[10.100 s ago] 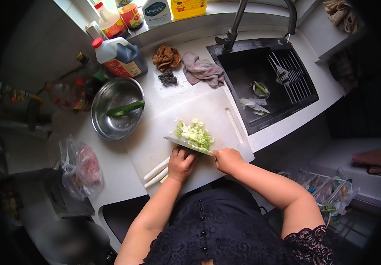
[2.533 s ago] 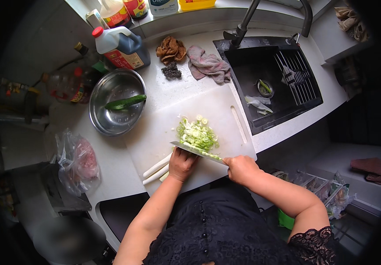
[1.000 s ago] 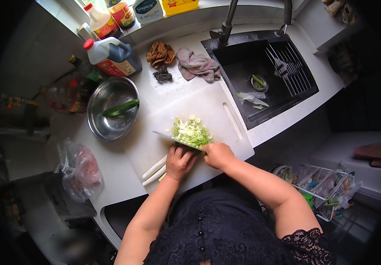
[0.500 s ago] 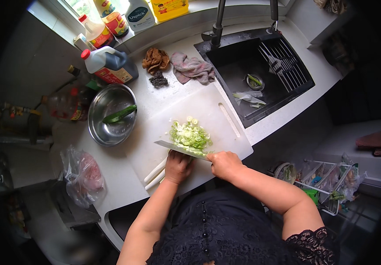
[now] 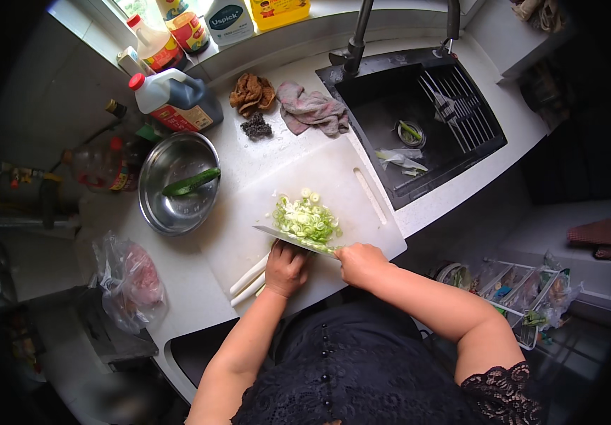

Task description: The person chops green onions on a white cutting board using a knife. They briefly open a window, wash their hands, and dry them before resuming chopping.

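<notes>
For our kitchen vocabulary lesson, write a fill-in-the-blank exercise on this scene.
1. The right hand holds a ____ over the sliced scallions.
2. The scallions lie on a white cutting ____.
3. The left hand rests on the white scallion ____.
4. The steel bowl holds a green ____.

Missing: knife; board; stalks; cucumber

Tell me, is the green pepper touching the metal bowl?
Touching. The head view shows the green pepper lying inside the metal bowl, resting across its bottom with no gap beneath it.
</notes>
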A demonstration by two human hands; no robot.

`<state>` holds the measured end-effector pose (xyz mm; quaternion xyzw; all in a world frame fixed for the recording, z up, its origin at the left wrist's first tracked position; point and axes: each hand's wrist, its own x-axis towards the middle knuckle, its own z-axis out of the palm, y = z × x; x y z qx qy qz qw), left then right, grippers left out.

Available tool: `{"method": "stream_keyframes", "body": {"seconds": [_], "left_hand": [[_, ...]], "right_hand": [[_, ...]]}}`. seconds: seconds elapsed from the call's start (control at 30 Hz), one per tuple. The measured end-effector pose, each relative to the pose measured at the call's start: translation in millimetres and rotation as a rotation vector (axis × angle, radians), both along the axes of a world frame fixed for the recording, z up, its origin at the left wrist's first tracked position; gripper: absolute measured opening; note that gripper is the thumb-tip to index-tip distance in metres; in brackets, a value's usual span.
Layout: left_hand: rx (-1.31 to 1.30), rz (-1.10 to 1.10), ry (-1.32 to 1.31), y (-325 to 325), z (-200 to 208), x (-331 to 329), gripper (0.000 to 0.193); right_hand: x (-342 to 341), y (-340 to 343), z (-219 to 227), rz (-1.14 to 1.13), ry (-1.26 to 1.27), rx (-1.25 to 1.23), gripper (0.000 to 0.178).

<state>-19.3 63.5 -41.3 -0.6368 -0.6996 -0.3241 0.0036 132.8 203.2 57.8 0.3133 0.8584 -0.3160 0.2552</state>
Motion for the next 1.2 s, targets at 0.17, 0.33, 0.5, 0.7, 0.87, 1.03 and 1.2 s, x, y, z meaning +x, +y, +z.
{"method": "stream_keyframes", "body": {"seconds": [0.17,0.33,0.5,0.7,0.87,1.03,1.2], "left_hand": [[-0.007,0.012,-0.005,3.3,4.6,-1.0,0.040],[0.002,0.007,0.001,3.3,8.8,-2.9,0.039],[-0.010,0.002,-0.003,3.9,8.9,-0.4,0.034],[-0.010,0.016,0.019,2.4,10.0,2.0,0.028],[0.020,0.008,-0.024,5.7,19.4,3.4,0.030],[0.040,0.012,-0.014,-2.6,4.6,2.1,0.029],[0.034,0.010,0.019,-0.8,4.0,4.2,0.032]], "right_hand": [[-18.8,2.5,-0.7,-0.021,0.000,-0.029,0.020],[4.8,7.5,-0.1,-0.017,0.003,-0.019,0.028],[-3.5,3.0,-17.2,-0.008,-0.009,0.003,0.029],[-15.8,-7.5,-31.0,-0.036,0.058,0.036,0.025],[-21.3,-3.5,-37.1,-0.110,0.226,0.067,0.023],[-9.5,0.9,-9.8,-0.128,0.326,0.069,0.028],[5.8,-11.6,5.2,-0.082,0.238,0.090,0.031]]}}
